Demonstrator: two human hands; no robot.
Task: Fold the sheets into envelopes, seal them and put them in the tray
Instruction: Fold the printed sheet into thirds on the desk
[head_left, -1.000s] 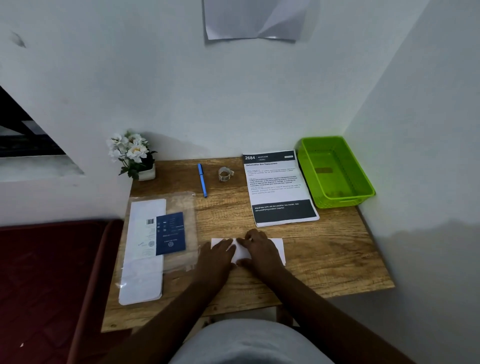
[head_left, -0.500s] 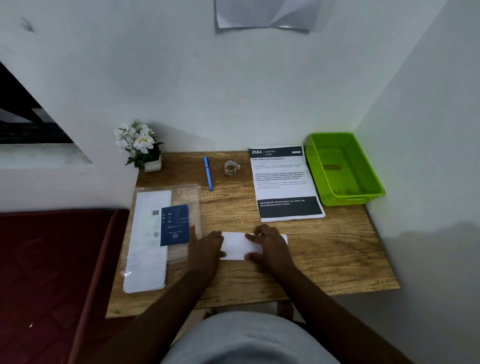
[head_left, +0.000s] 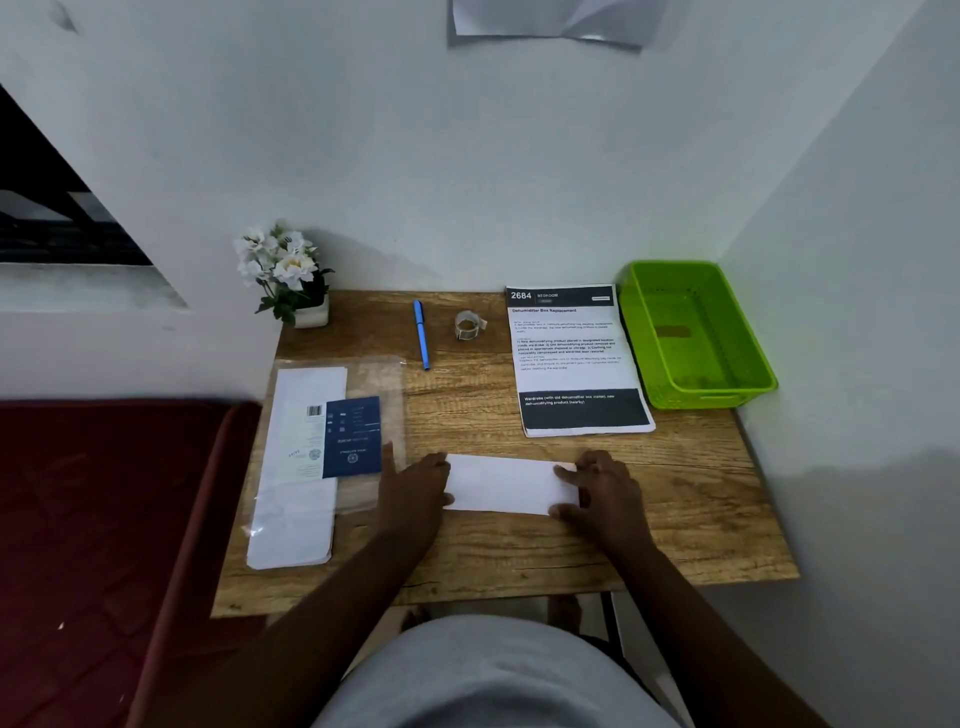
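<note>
**On the desk, a folded sheet pressed flat at both ends**

Near the front edge of the desk (head_left: 675, 519), the folded white sheet (head_left: 506, 486) lies flat. The left hand (head_left: 415, 486) presses its left end with straight fingers; the right hand (head_left: 605, 488) presses the right end likewise (neither grip curls round it). The green tray (head_left: 748, 358) sits well apart in the far right corner, beside a printed page (head_left: 571, 364).

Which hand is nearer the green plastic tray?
Right. The right hand rests on the folded white sheet's tray-side end; the left hand is at its far end from the green plastic tray.
</note>
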